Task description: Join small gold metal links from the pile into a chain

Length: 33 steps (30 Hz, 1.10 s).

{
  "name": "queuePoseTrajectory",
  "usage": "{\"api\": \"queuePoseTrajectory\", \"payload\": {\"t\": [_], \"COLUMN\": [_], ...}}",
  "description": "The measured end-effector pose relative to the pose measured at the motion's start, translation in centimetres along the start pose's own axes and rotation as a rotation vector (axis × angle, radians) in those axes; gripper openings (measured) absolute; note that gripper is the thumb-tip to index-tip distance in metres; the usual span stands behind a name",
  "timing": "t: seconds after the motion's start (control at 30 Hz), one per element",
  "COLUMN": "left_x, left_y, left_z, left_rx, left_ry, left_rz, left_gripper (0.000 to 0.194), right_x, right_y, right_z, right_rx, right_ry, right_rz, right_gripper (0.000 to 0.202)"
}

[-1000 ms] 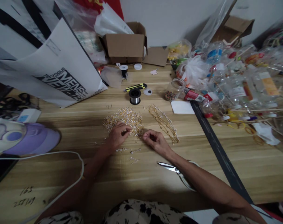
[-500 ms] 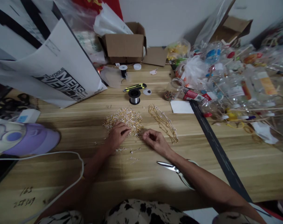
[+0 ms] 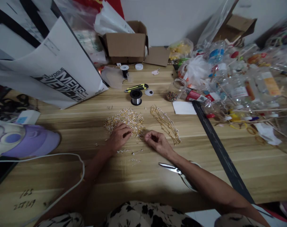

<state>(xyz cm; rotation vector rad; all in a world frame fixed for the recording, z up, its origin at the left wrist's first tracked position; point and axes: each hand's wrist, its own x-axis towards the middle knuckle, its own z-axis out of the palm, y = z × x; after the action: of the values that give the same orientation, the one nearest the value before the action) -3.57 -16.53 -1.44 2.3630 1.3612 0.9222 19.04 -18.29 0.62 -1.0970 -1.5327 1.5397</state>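
A pile of small gold and silver metal pieces (image 3: 131,118) lies in the middle of the wooden table. My left hand (image 3: 121,134) rests at the pile's near left edge, thumb and fingers closed together; anything between them is too small to name. At the near right edge of the pile, my right hand (image 3: 157,142) holds a pinch, its fingertips on something I cannot make out. Gold and silver chains (image 3: 165,124) lie just beyond the right hand. Short bits of silver chain (image 3: 136,152) sit on the table between my forearms.
Scissors (image 3: 174,169) lie partly under my right forearm. Behind the pile are a wire spool (image 3: 136,97), a yellow cutter knife (image 3: 136,88) and a jar of beads (image 3: 175,91). Plastic bottles (image 3: 238,82) crowd the right; a paper bag (image 3: 63,69) and white cable (image 3: 83,170) are left.
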Motion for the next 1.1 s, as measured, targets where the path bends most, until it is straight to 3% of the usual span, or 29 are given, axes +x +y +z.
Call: {"api": "queuePoseTrajectory", "payload": {"t": [0.13, 0.27, 0.47, 0.87, 1.1], "left_x": [0.2, 0.6, 0.5, 0.4, 0.1], "left_y": [0.3, 2.2, 4.6, 4.5, 4.5], "left_z": [-0.4, -1.0, -0.9, -0.3, -0.1], "left_rx": [-0.034, -0.112, -0.189, -0.343, -0.289], "left_ry": [0.035, 0.054, -0.073, -0.015, -0.068], "left_rz": [-0.001, 0.024, 0.121, 0.050, 0.080], "left_gripper": [0.010, 0.009, 0.012, 0.012, 0.015], "right_x": [0.0, 0.0, -0.1, -0.2, -0.1], "right_y": [0.0, 0.0, 0.2, 0.3, 0.6], "right_z": [0.0, 0.1, 0.2, 0.1, 0.2], "right_rx": [0.003, 0.008, -0.024, -0.072, -0.059], "right_ry": [-0.001, -0.011, -0.048, -0.068, -0.069], "right_rz": [-0.004, -0.011, -0.079, -0.084, -0.091], "right_gripper": [0.030, 0.028, 0.025, 0.020, 0.018]}}
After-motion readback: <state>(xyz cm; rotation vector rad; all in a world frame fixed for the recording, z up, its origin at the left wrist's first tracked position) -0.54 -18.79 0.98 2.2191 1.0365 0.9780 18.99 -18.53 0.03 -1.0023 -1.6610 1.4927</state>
